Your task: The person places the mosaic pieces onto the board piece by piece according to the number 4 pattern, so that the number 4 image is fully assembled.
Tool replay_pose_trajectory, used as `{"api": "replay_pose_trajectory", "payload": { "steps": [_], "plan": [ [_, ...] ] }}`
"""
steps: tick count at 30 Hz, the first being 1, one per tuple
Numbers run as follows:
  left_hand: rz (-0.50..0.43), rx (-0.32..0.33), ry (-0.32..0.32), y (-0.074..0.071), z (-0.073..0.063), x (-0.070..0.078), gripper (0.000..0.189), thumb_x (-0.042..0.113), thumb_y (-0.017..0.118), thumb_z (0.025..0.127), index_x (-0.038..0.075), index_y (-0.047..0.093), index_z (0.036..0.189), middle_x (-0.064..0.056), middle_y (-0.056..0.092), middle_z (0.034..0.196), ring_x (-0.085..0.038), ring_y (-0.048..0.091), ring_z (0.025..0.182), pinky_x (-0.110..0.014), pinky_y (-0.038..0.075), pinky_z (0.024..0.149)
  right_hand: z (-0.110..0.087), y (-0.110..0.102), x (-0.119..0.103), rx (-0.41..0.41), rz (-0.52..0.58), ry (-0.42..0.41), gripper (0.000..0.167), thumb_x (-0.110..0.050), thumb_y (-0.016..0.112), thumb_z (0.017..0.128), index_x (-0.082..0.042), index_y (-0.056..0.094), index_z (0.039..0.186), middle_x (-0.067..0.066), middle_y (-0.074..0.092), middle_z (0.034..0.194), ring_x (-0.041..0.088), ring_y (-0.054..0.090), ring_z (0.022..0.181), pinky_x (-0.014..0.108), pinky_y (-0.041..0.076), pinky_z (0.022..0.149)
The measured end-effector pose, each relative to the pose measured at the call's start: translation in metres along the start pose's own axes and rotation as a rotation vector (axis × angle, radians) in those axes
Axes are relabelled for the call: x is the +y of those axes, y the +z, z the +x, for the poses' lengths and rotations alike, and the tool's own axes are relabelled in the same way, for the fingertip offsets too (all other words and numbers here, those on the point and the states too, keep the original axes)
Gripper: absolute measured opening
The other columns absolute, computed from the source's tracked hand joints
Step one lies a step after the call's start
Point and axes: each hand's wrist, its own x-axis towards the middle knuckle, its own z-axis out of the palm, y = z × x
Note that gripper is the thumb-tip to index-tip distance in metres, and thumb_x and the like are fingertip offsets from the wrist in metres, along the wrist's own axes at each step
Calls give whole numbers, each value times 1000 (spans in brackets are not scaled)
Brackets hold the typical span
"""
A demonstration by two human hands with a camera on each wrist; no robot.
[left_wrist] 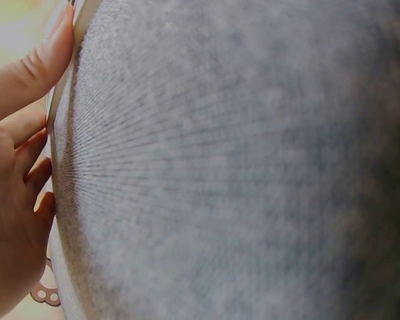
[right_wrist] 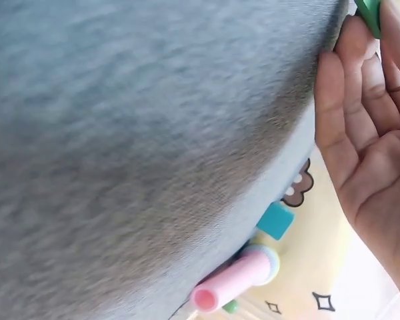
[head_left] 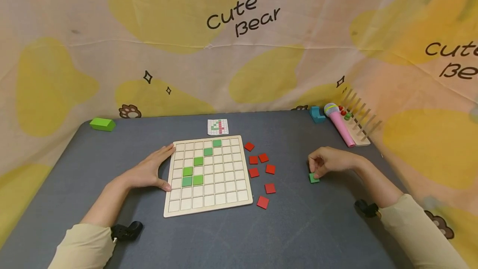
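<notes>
— Left sleeve [head_left: 84, 246] and right sleeve [head_left: 418, 231], beige, lowest in the head view; on each forearm, a black wrist device [head_left: 128, 231]. Next lot?

— Wooden grid board [head_left: 220, 187], one, flat on the dark desk [head_left: 209, 244], turned slightly askew. Near-square; no clear long axis. Bears six green tiles [head_left: 198, 161], most in a diagonal from near left to far right.

— Beside it?

— Red tiles [head_left: 263, 202], seven, lying near its right edge at differing angles.

— Anything set apart?

— Loose green tile [head_left: 314, 179], one, well to the right of the board, at the right fingertips. Square-looking, hence no evident long axis; near edge runs roughly left to right. Whether it is off the desk, cannot tell.

— Hands?

— Left hand [head_left: 149, 173]: grip apart, thumb and fingers spread against the board's left edge. Right hand [head_left: 330, 161]: grip clamped on the loose green tile, thumb against finger.

— Step in hand?

— Judged a pick-up. Next move probably calls for a firm pinch and a level lift.

— Far lots?

— Pattern card [head_left: 218, 127], printed with green and red squares, just beyond the board. Pink toy microphone [head_left: 341, 128] beside a wooden pegboard [head_left: 363, 141]. Blue block [head_left: 317, 114]. Lime block [head_left: 102, 124], far left. "Cute Bear" backdrop [head_left: 171, 15], behind everything.
</notes>
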Motion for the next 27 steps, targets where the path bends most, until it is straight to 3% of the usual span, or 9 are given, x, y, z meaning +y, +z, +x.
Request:
{"api": "replay_pose_trajectory", "payload": {
  "steps": [9,27],
  "plan": [
    [-7,-1,-6,-1,0,1,127,42,91,58,-2,23,155,-24,17,164,-54,13,149,-72,16,113,21,-8,-15,19,14,-11,17,-13,71,89,-5,70,104,8,70,88,6,62,76,24,55,71],
    [9,-2,-8,-1,0,4,127,43,91,58,-3,24,155,-26,17,164,-54,13,149,-72,17,113,83,-2,-69,101,-20,-74,15,-12,74,85,-12,73,100,2,70,84,14,64,77,27,55,72]
  ]
}}
